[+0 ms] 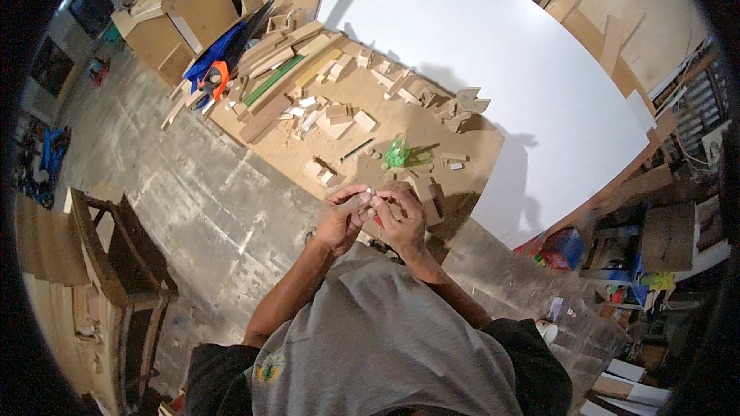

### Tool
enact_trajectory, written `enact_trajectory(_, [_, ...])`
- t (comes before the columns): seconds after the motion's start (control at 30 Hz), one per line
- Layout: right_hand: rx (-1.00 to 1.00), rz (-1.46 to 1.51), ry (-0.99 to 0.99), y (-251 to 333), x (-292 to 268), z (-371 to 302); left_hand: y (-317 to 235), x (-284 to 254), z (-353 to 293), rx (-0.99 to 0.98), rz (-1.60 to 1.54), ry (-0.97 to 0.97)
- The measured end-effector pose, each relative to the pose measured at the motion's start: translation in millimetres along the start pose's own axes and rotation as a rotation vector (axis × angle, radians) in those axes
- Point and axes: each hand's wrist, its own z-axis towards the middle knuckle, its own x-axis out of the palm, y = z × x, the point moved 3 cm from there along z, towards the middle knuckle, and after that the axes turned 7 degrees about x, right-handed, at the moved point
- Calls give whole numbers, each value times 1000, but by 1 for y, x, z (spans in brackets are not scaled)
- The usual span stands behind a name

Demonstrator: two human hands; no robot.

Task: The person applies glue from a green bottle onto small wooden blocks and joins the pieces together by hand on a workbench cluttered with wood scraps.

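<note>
My left hand (343, 216) and my right hand (401, 217) meet in front of my chest at the near edge of a wooden workbench board (270, 166). Both are closed in a pinch around a small pale piece (368, 192), too small to name. Something red (378, 222) shows under the fingers of the right hand; its kind is hidden. Just beyond the hands lie a small wooden block assembly (320, 172), a dark green pencil-like stick (357, 149) and a crumpled green clear plastic object (397, 153).
Wooden strips (270, 108) and an orange-handled handsaw (216, 81) lie at the board's far left. Several small wood offcuts (335, 117) are scattered mid-board. A large white panel (493, 69) covers the far right. A wooden frame cabinet (116, 285) stands on the floor at left.
</note>
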Motion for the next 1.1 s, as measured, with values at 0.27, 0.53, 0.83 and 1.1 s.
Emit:
enact_trajectory(0.27, [-44,-28,36,4,2,-7,-1,-2,-12,9,11,-32])
enact_trajectory(0.53, [-62,-9,92,8,0,-6,4,-3,-18,-13,26,-19])
enact_trajectory(0.83, [18,-48,119,-4,-5,-16,10,-9,-24,-88,103,-39])
enact_trajectory(1.1, [14,-86,113,-8,-2,-20,4,-7,-33,-97,247,-62])
